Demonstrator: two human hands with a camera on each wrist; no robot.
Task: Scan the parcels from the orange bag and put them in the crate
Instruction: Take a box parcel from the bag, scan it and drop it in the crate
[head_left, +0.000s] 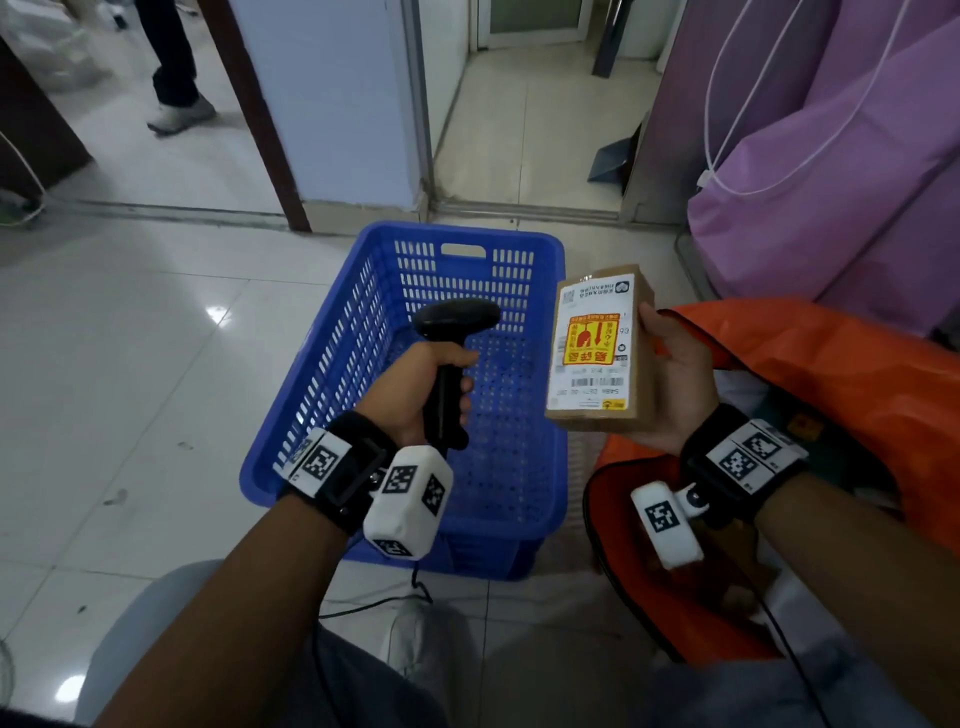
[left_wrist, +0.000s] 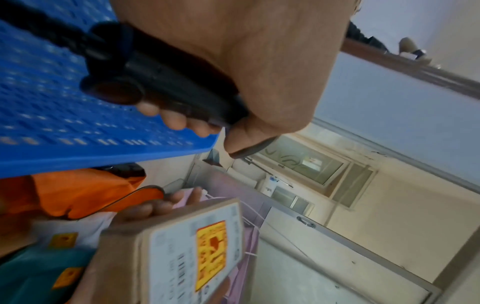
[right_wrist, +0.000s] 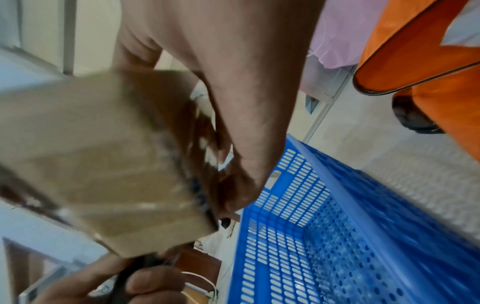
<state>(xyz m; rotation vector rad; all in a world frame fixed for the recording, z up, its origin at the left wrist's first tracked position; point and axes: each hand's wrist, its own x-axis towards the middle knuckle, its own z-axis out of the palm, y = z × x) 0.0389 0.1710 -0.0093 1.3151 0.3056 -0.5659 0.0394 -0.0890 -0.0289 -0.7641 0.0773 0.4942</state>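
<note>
Floor (head_left: 130, 338): pale tile, carries everything here.

Left hand (head_left: 415, 389): my fingers are wrapped round the grip of the scanner (head_left: 452, 332), its head raised over the crate and turned right, toward the box. I judge it is held so for a quick aim at the label.

Crate (head_left: 519, 519): blue, perforated, on the floor straight ahead, between my hands and below them. No parcels show in the part I can see. Set close, I judge, so a scanned box drops straight in.

Box (head_left: 597, 348): brown card, white label with a yellow-and-red sticker. It is held near the crate's right rim, label side up toward me and the scanner, barcode at the near end.

Right hand (head_left: 675, 374): cupped under the box, fingers curled up its right side, leaving the label uncovered.

Orange bag (head_left: 831, 374): open on the floor at my right, beside the crate; more parcels show inside.
</note>
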